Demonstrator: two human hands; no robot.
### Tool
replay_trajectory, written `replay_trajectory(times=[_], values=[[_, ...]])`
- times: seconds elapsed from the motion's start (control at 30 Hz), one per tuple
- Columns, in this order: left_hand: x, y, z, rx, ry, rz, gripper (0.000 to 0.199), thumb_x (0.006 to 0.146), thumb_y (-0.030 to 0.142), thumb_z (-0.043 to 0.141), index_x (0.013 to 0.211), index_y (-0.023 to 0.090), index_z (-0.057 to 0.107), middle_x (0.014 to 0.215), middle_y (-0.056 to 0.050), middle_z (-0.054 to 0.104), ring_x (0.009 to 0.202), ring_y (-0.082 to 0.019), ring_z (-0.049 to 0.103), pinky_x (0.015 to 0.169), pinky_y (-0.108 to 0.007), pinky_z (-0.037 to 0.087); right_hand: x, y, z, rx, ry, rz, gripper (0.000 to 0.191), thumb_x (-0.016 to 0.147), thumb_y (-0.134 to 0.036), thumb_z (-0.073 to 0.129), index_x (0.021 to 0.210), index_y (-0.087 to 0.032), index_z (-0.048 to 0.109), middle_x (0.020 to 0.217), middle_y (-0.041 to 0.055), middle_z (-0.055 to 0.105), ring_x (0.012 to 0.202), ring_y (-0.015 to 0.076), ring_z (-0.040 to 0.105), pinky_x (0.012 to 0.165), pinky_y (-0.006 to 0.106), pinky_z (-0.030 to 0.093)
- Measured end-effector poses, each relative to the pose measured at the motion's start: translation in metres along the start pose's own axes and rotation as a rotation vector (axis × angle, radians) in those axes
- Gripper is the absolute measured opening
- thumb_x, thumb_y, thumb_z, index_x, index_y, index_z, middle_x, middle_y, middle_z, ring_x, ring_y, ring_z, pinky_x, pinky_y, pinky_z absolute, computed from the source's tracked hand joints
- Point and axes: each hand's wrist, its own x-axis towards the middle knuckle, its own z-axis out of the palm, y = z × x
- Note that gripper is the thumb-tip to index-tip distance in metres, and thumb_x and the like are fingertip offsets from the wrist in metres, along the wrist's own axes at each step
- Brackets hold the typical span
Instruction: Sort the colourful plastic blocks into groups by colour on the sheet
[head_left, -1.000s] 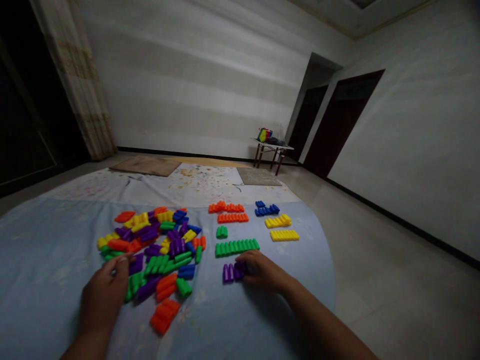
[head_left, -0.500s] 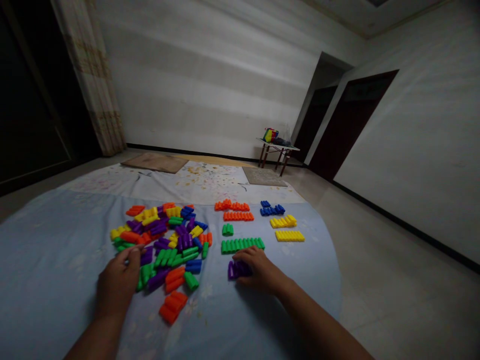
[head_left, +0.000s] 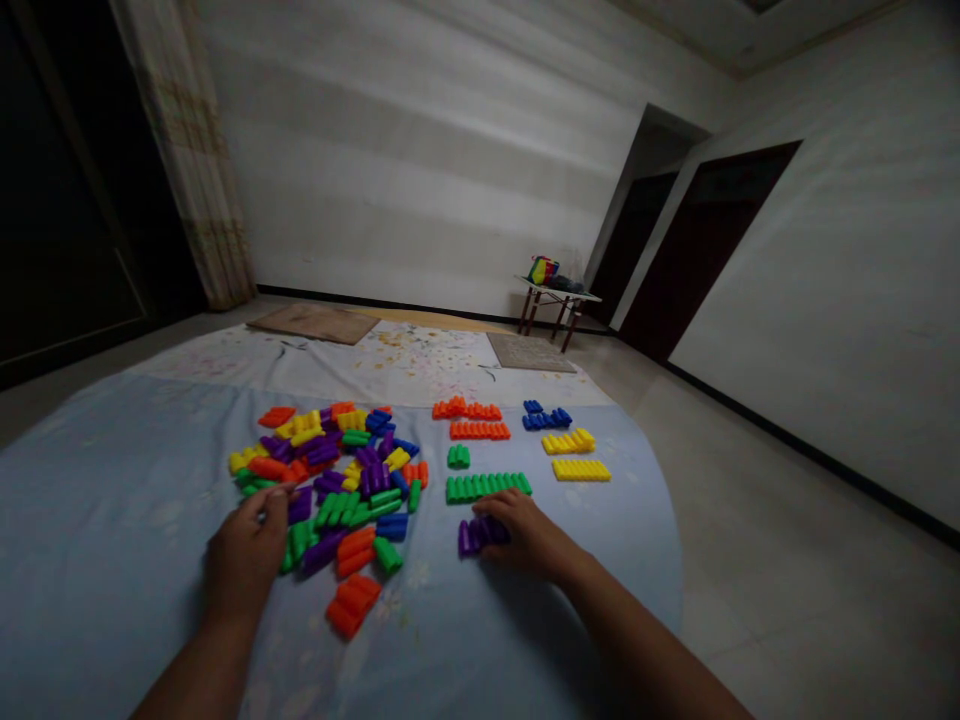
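My right hand [head_left: 529,537] has its thumb and fingers closed around the right end of a short row of purple plastic blocks [head_left: 469,538] on the blue cloth. Just beyond its fingers lies a long row of green blocks [head_left: 487,487]. At the left edge of a mixed pile of blocks [head_left: 345,508], my left hand [head_left: 251,548] has its fingers curled, thumb close to the index finger. Its fingertips meet a purple block [head_left: 301,504]; whether they grip that block or something smaller is unclear.
Farther back lie a small green group [head_left: 458,457], orange rows [head_left: 480,431], blue blocks [head_left: 547,419] and yellow rows [head_left: 581,470]. Loose orange blocks [head_left: 352,605] lie at the pile's near side. Two flat boards [head_left: 313,322] rest at the table's far edge.
The view has shifted slightly. My right fingers have moved a little along the purple row, so more of it shows. My left hand stays at the pile's edge.
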Motion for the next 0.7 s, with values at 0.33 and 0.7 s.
replay_trajectory(times=[0.33,0.7], values=[[0.0,-0.003,0.0,-0.029,0.011,0.025,0.038,0.085,0.043,0.032,0.101,0.023,0.06,0.096,-0.004,0.066,0.086,-0.016,0.058,0.072,-0.023,0.04,-0.026,0.0,-0.012,0.09,-0.002,0.124,0.051,0.068,-0.023,0.066,0.118,-0.019,0.055,0.109,0.0094,0.058,0.1,0.0209,0.054,0.09,0.033,0.041],[0.0,-0.001,0.001,-0.008,-0.005,-0.003,0.037,0.084,0.043,0.034,0.1,0.023,0.061,0.098,-0.004,0.066,0.086,-0.018,0.058,0.072,-0.025,0.041,-0.03,-0.034,0.004,0.098,-0.086,0.056,0.046,0.064,-0.026,0.07,0.109,-0.021,0.06,0.105,0.0073,0.06,0.095,0.0212,0.055,0.083,0.031,0.042]])
